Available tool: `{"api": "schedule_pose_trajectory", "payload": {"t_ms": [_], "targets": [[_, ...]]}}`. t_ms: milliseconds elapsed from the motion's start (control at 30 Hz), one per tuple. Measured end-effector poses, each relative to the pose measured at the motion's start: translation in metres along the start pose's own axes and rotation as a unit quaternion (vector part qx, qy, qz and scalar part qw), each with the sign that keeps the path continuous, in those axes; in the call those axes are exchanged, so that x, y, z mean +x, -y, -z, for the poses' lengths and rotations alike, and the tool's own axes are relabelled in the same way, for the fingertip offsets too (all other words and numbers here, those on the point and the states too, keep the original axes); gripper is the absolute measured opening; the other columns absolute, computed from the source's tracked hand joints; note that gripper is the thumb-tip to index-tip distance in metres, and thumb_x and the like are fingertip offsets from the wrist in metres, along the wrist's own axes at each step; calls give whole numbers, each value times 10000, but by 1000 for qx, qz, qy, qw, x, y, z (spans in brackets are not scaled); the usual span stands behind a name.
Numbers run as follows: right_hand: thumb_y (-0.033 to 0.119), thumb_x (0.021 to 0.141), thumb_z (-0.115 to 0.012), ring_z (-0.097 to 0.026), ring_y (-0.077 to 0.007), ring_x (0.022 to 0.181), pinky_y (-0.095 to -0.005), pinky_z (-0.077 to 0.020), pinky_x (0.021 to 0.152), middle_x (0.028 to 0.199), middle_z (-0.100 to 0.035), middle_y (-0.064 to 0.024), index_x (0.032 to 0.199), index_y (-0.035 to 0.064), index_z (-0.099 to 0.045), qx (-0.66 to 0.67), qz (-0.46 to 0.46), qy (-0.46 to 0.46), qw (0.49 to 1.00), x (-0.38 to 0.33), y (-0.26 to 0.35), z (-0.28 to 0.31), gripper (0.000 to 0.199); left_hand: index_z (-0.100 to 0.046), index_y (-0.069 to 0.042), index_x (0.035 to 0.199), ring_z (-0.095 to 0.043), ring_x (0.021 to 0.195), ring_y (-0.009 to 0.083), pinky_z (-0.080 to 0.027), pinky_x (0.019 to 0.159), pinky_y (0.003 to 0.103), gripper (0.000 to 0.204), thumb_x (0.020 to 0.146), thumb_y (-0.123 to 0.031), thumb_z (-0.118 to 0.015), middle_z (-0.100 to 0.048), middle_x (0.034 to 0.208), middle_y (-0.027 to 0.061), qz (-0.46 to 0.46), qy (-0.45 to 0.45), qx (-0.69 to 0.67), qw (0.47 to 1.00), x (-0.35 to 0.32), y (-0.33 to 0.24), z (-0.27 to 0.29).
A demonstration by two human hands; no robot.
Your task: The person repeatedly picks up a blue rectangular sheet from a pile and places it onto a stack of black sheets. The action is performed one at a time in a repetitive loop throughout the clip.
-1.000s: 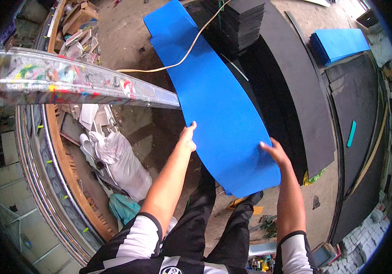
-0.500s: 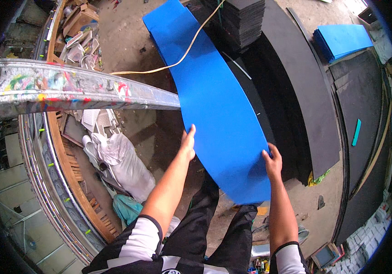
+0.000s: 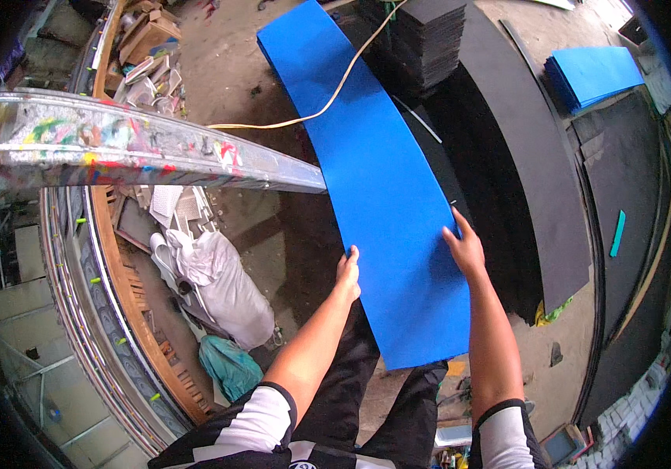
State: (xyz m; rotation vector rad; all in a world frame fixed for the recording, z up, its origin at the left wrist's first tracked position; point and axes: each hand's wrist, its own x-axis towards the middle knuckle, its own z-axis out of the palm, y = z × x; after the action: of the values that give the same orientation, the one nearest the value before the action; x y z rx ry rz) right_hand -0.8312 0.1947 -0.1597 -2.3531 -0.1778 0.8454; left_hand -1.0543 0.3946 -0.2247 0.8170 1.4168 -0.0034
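Note:
A long blue sheet (image 3: pixel 386 187), foam by its look, stretches from near my legs to the far side. It lies fairly flat on top of more blue sheets, whose edges show at its far left corner. My left hand (image 3: pixel 349 273) grips its left edge, partly hidden by the sheet's border. On the right edge, a little farther off, my right hand (image 3: pixel 464 244) holds on with the thumb over the top and the fingers along the side. A pale cord (image 3: pixel 327 103) crosses above the sheet's far part.
A paint-stained metal beam (image 3: pixel 148 141) comes in from the left and ends against the blue sheet. Black sheets (image 3: pixel 519 164) and a tall black stack (image 3: pixel 429 47) stand to the right. More blue sheets (image 3: pixel 595 74) lie far right. A stuffed whitish sack (image 3: pixel 230 293) rests at left.
The blue sheet's near part has gone from curved to nearly flat. My left hand has come nearer and to the right; my right hand has slid farther along the right edge.

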Motion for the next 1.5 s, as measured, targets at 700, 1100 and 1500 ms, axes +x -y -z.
{"api": "schedule_pose_trajectory", "payload": {"t_ms": [700,1100,1500], "targets": [[132,905,-713,-603,-391,1136,-459,-491,988,1179,-623,-203,1371,121,-603,65,24,-136,988,-100,-271,-69,479,-228,-83,1586,-403,1438,353,-397,1109,610,745,1039,-471,-552,-309,1623,145,136,-3,197,971,-17,152,-1],[199,870,-763,-622,-387,1097,-469,-536,902,1147,-594,-150,1297,109,-620,65,-111,-146,981,-151,-249,-78,459,-584,110,1218,-613,619,208,-628,581,444,586,951,-388,-736,-649,840,134,-9,-168,335,927,-26,225,11],[185,821,-793,-593,-327,1169,-438,-523,959,1184,-636,-120,1204,118,-651,38,-127,-149,980,-151,-252,-62,414,-636,87,1074,-648,667,233,-624,604,424,436,967,-326,-728,-672,880,144,27,-178,328,928,-44,222,-4]]}}
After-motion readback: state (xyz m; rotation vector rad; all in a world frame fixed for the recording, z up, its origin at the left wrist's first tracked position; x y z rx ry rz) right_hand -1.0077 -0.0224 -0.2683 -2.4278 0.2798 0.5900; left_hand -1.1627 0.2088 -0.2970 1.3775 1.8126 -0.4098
